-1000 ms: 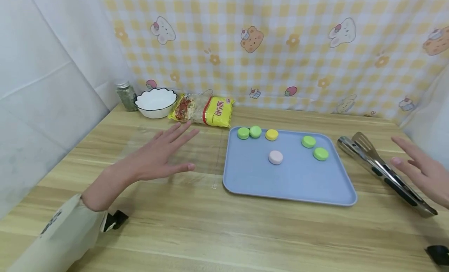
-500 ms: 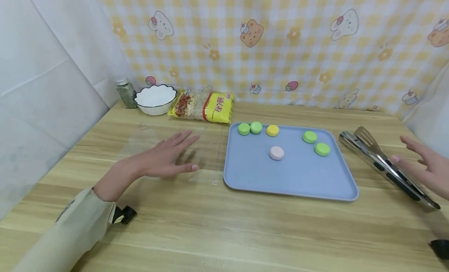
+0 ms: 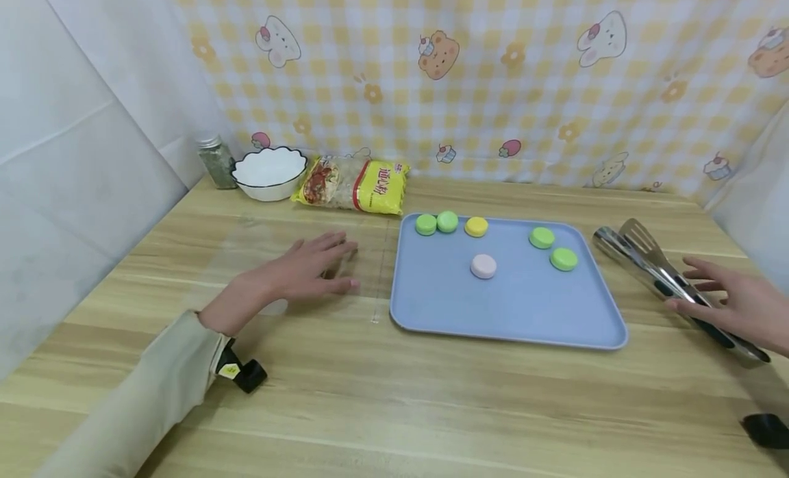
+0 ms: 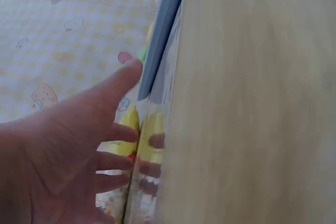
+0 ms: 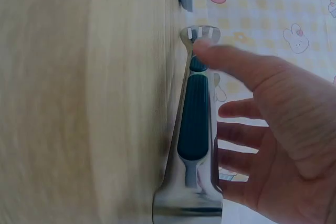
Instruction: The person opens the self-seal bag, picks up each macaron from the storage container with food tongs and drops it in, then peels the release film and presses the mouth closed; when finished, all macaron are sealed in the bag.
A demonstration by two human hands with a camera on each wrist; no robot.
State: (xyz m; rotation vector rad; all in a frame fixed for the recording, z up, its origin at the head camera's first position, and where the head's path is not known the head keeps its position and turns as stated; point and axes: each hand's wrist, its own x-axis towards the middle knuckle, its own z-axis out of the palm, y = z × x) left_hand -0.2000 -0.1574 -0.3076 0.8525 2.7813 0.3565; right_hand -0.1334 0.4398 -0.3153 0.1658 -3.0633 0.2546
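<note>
In the lower left of the head view, a light sleeve [image 3: 157, 385] lies over the wooden table [image 3: 394, 403]. At the right side, the right hand [image 3: 742, 303] is at the metal tongs [image 5: 193, 119], the thumb before the dark handle and the loosely bent fingers behind; whether it touches them, I cannot tell. Left of centre, the left hand [image 3: 308, 267], with fingers extended and thumb apart, is over a transparent sheet [image 3: 357, 305]. The blue tray [image 3: 505, 307], right of centre, bears six round pieces: four green, one yellow and one pale pink [image 3: 483, 266]. Farther, in the upper left, are a yellow bag [image 3: 385, 187], a white bowl [image 3: 269, 173] and a jar [image 3: 218, 164], before a checked cloth [image 3: 474, 111].
</note>
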